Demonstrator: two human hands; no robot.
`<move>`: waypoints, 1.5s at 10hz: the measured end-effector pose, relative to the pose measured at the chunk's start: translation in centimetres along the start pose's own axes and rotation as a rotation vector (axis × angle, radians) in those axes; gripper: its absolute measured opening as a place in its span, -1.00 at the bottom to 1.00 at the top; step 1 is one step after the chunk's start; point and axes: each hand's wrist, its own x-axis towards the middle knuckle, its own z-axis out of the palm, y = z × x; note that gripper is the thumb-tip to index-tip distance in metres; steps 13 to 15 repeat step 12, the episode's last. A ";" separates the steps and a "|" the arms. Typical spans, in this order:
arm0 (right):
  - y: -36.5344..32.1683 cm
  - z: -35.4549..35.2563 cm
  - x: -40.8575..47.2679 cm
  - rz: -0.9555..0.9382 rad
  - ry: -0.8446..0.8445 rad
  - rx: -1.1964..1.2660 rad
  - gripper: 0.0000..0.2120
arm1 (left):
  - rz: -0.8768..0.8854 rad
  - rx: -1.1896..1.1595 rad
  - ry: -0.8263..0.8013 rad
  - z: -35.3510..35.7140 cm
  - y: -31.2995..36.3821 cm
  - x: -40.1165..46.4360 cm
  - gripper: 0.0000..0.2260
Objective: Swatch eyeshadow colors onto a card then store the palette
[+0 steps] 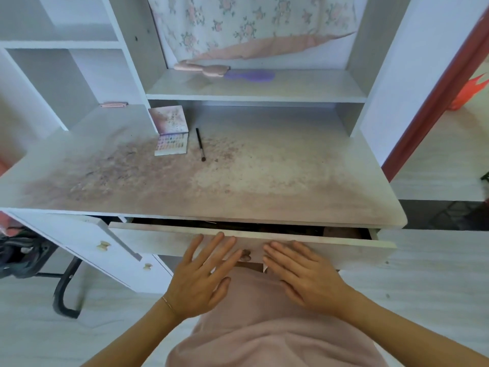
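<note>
An eyeshadow palette (172,144) lies open at the back left of the desk top (264,176), its lid standing up against the shelf side and rows of coloured pans facing up. A thin black brush (200,144) lies just right of it. Under the desk front a wide drawer (330,247) stands slightly pulled out. My left hand (203,274) and my right hand (301,274) both lie flat with straight fingers against the drawer front, on either side of its small knob (246,255). A white paper corner shows under my right hand. No card is clearly visible.
A purple hairbrush (251,76) and a pink cloth piece (203,68) lie on the shelf above the desk. A cabinet door (105,250) with knobs hangs open at the left. A black chair leg (63,290) stands at the lower left.
</note>
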 end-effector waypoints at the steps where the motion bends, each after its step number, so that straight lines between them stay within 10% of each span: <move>1: 0.8 0.9 -0.1 0.001 -0.033 -0.078 -0.58 | 0.042 0.062 -0.094 0.7 -0.4 -0.5 -0.55; 7: 2.0 2.1 2.3 0.217 -0.160 -0.089 -0.53 | -0.226 0.043 -0.395 2.2 -0.5 2.3 -0.47; 10: -0.5 -2.3 3.3 0.322 -0.205 0.236 -0.68 | -0.297 -0.301 -0.195 -2.4 1.2 3.4 -0.64; 12: 2.0 -11.4 5.6 0.615 0.091 0.861 -0.77 | -0.289 -0.296 0.027 -5.1 -1.0 7.6 -0.78; 15: 2.0 -11.4 5.6 0.615 0.091 0.861 -0.77 | -0.289 -0.296 0.027 -5.1 -1.0 7.6 -0.78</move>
